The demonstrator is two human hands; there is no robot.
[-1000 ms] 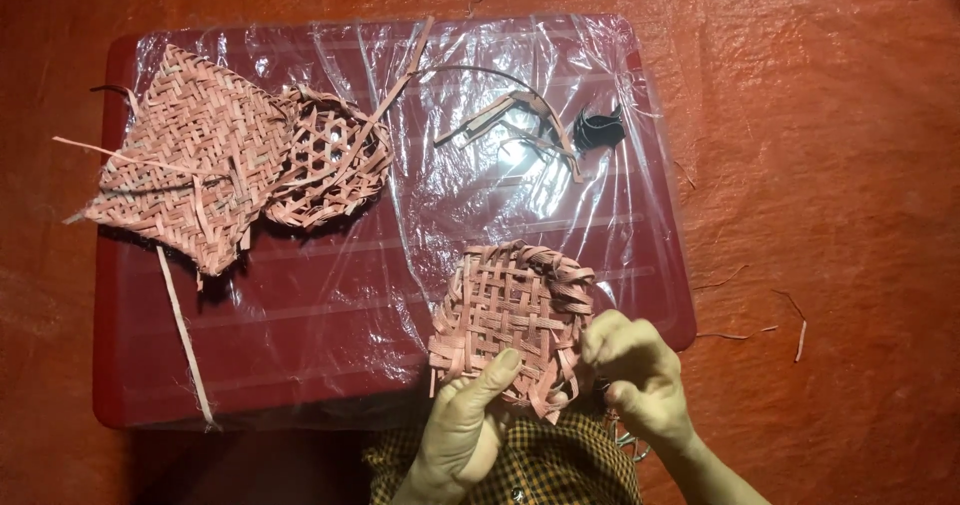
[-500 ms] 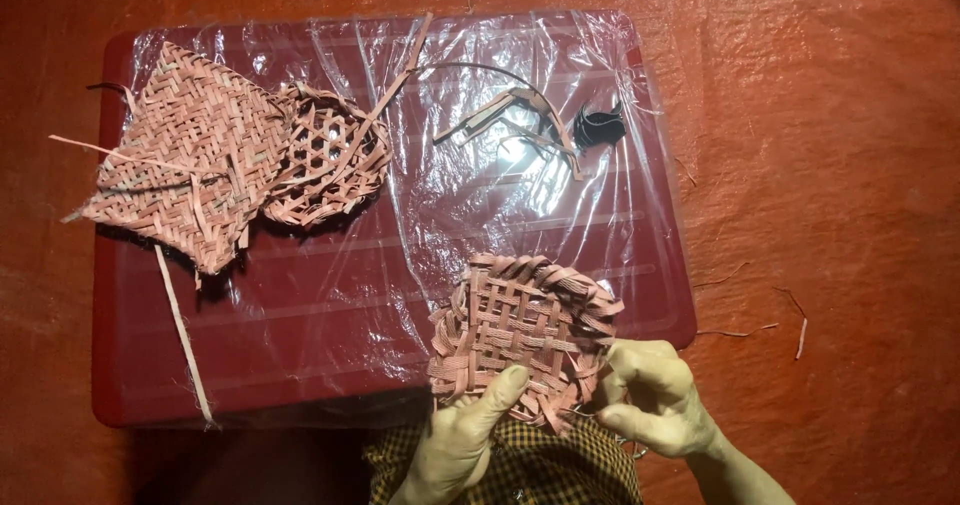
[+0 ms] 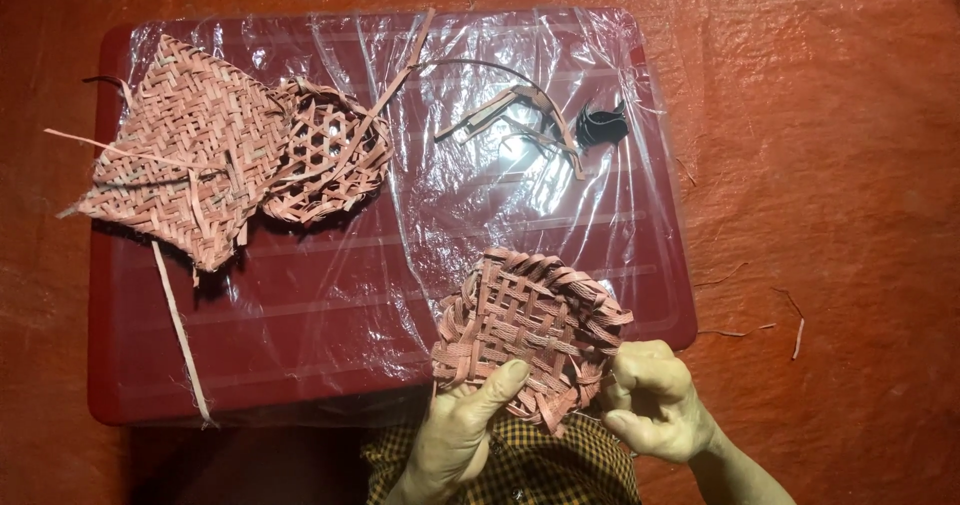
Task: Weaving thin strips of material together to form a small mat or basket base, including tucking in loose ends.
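Woven strip basket [image 3: 525, 335] (matt, rough).

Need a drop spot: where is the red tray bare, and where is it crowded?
Bare: centre of the red tray, between the small basket and the held basket. Crowded: left end under the woven mat; top middle with loose strips.

place: craft workspace | signs: woven strip pieces [image 3: 190, 155], loose strips [image 3: 180, 330], plastic-covered red board [image 3: 300, 365], red floor sheet [image 3: 830, 165]
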